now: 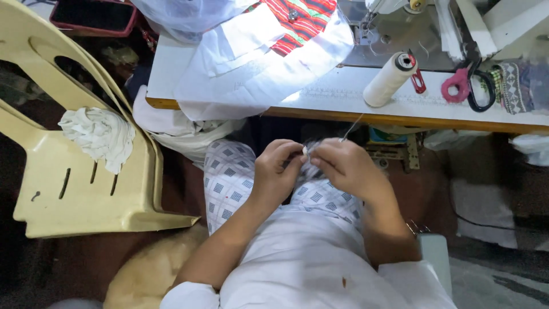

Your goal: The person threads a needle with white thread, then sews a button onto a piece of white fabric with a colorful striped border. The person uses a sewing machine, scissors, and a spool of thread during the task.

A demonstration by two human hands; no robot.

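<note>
White thread runs from the cone near the front edge of the sewing table down to my lap, where my left hand and right hand both pinch narrow on a small white piece. I judge the fingertips should stay touching, with the thread taut but not pulled, and well apart from the scissors.

Tiny item pinched between my hands is too small to identify. Sewing machine cut off at top edge; thread barely visible.
</note>
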